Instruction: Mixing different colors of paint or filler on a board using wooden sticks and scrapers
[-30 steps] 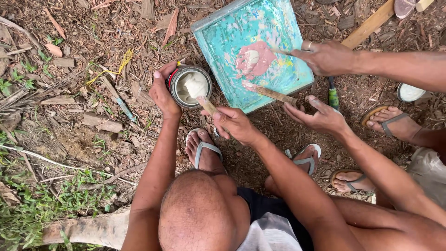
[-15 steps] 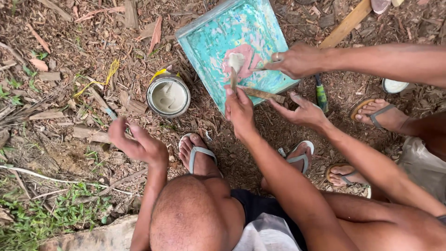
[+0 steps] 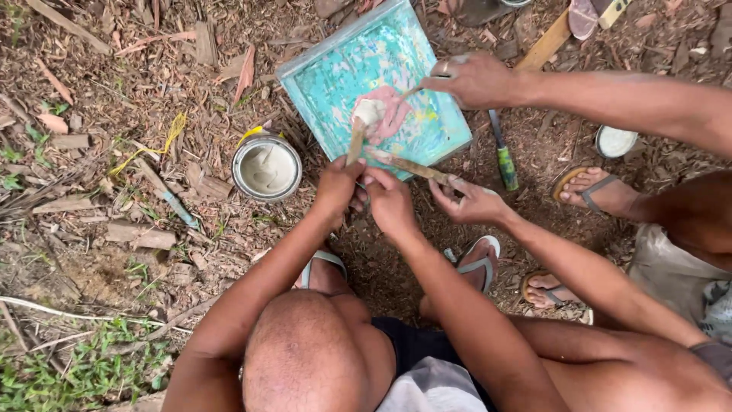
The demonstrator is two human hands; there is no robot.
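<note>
My left hand (image 3: 335, 185) is shut on a short wooden stick (image 3: 356, 141) whose tip carries pale putty and rests on a turquoise paint-smeared board (image 3: 335, 84). My right hand (image 3: 390, 202) is curled right beside my left, just under the near end of a flat wooden stick (image 3: 412, 166); its grip is hidden. A co-worker's hand (image 3: 473, 204) holds that flat stick's other end. The co-worker's other hand (image 3: 476, 80) presses a thin tool onto the board's pink patch. An open can of pale putty (image 3: 267, 169) stands left of my hands.
The ground is bark, wood chips and scraps, with grass (image 3: 69, 374) at the lower left. A green-handled tool (image 3: 503, 156) and a round lid (image 3: 614, 141) lie right of the board. A plank (image 3: 545, 46) is at the top. Feet in flip-flops (image 3: 480, 259) are close below.
My left hand left the can, drew back, then came up beside my right hand at the putty stick. The stick's tip moved onto the board. The view shifted closer.
</note>
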